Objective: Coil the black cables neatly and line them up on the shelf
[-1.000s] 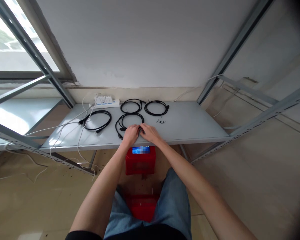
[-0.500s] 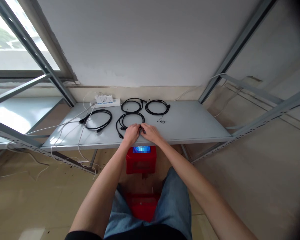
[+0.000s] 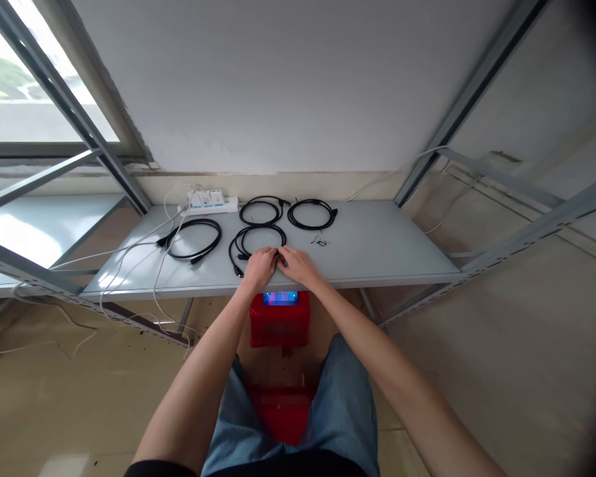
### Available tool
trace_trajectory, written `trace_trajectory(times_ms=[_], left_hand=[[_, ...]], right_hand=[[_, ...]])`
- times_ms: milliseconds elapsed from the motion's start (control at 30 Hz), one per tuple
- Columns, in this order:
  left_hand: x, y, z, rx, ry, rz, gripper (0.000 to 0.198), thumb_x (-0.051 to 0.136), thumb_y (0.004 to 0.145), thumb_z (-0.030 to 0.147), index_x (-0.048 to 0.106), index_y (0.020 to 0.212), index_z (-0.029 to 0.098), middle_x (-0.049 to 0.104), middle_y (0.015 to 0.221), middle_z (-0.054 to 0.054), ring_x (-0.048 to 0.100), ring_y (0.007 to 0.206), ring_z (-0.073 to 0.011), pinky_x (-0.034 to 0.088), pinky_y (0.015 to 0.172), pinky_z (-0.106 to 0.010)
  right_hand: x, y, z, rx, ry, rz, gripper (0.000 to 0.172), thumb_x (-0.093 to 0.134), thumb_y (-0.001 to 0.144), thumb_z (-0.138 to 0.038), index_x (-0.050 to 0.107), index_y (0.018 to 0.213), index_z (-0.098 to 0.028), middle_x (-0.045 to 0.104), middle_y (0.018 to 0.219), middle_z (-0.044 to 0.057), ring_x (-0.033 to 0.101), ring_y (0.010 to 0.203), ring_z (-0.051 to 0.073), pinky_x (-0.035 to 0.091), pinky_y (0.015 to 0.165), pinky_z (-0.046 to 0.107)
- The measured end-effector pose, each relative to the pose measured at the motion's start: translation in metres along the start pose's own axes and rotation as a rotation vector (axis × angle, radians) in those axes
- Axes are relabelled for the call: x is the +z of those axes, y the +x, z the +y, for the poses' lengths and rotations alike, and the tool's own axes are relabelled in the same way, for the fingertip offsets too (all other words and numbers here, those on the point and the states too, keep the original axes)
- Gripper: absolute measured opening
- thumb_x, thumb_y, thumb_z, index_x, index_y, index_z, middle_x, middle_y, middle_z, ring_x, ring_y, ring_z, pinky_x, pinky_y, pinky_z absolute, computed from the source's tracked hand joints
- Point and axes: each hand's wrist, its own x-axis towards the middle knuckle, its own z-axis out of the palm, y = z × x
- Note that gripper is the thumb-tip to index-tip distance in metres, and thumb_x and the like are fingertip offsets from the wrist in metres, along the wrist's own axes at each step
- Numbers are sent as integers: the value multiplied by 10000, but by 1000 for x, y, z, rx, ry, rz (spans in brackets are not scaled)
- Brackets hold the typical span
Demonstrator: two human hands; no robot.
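My left hand [image 3: 261, 267] and my right hand [image 3: 297, 265] meet at the shelf's front edge, fingers closed and almost touching. Between them they pinch the near side of a coiled black cable [image 3: 234, 244]; the exact grip is hidden behind the fingers. This coil's plug ends lie on the shelf just left of my left hand. Beyond it is a second black cable coil [image 3: 242, 215], with a third coil [image 3: 311, 228] to its right. Another loop of black cable [image 3: 193, 257] lies to the left. Several short black ties [image 3: 320, 242] rest beyond my right hand.
A white power strip [image 3: 218, 207] with plugged-in adapters stands at the back of the grey shelf [image 3: 377, 252]. White cords [image 3: 129, 252] trail over its left side. Metal uprights [image 3: 442, 146] flank it. Below are a red stool [image 3: 279, 324] and a lit screen [image 3: 280, 298].
Both hands stay at the same part of the cable, with only slight finger movement. The view has shifted very slightly.
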Motion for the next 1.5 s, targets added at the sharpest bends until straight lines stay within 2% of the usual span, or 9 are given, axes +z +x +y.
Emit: trace_trajectory(times_ms=[267,433,733,1033,1333,1500], left_hand=[[0,0,-1,18,-7,22,266,438,1065,210,689,1151,184,720,1097,-110,671,1025,-245,477,910,-335],[1,0,1,18,-6,26,295,411,1080,234,697,1122,175,715,1074,-120,672,1006,-247,482,907,-343],[0,0,1,24,24,23,281,412,1079,231,689,1090,187,710,1070,-118,668,1014,-248,477,911,-346],[1,1,0,5,29,13,323,391,1101,300,690,1159,192,708,1082,-124,672,1020,-255,473,916,-351],[1,0,-1,20,3,30,363,376,1110,323,701,1203,192,713,1086,-121,674,1022,-257,474,917,-347],[-1,0,1,15,-5,6,339,398,1103,309,714,1142,191,708,1078,-119,674,1013,-249,474,903,-335]], right_hand=[[-1,0,1,7,23,39,182,484,1075,-256,611,1201,-223,704,1167,76,662,916,209,415,743,288],[-2,-2,0,7,-2,65,272,381,1131,-311,634,1196,-234,688,1146,75,661,883,204,397,715,290],[0,-2,-3,19,-112,35,332,361,1132,-310,679,1142,-216,668,1110,110,652,876,218,381,709,304],[3,-5,-4,18,-110,82,322,337,1115,-183,639,1229,-199,666,1191,136,648,1025,248,412,752,310],[6,0,-1,12,-92,101,330,348,1144,-322,656,1178,-210,678,1153,129,644,1032,252,409,748,304],[5,2,1,27,-48,105,366,325,1148,-341,661,1139,-197,706,1134,127,661,976,237,388,734,302]])
